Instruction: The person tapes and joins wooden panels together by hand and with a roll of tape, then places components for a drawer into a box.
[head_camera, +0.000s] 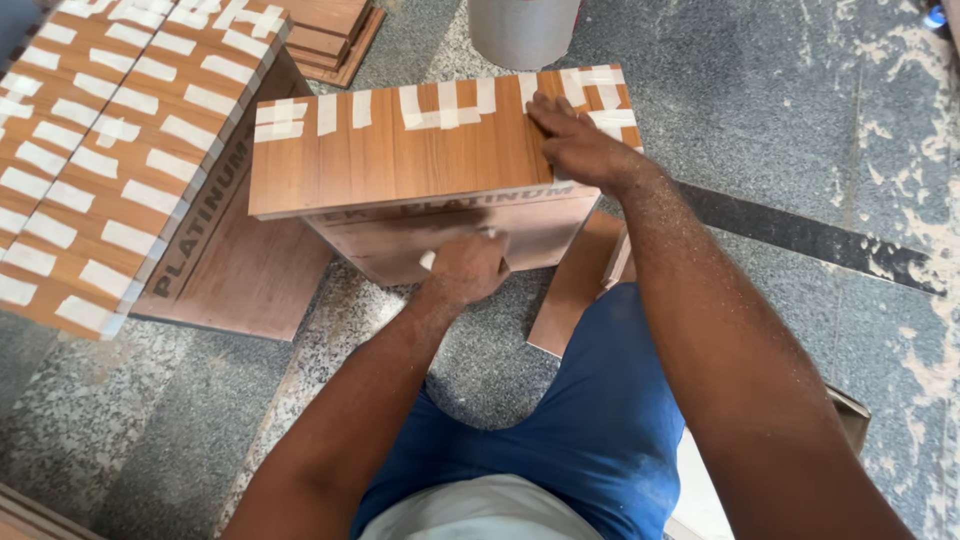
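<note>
Here, nearest the camera, the person's blue shorts (560, 420) fill the bottom of the view, with both forearms reaching out over the grey stone floor (150, 420). The left hand (465, 268) is curled tight round a small pale tool (428, 260), its grip narrow and closed on it; only a whitish tip shows past the fist, so what kind of tool it is cannot be told. It works against the front edge of the wood-laminate box (400, 150), which rests on the floor just ahead of the knees. The right hand (580, 145) lies flat on the box's top near the far right corner, fingers spread over strips of white tape (600, 100); its grip is wide and holds nothing, only pressing down.

Done well, I judge this step wants steady downward pressure from the right hand so the box does not rock, and short, even strokes along the edge with the tool kept square, so the laminate is not chipped.

Beyond and to the left, a larger taped panel (110, 150) leans over a plain board (250, 270). Further off stand a stack of boards (330, 35) and a grey cylinder (522, 30), both cut off by the top of the view. The box's far face and its underside are hidden, and the edge under the left fist cannot be made out.
</note>
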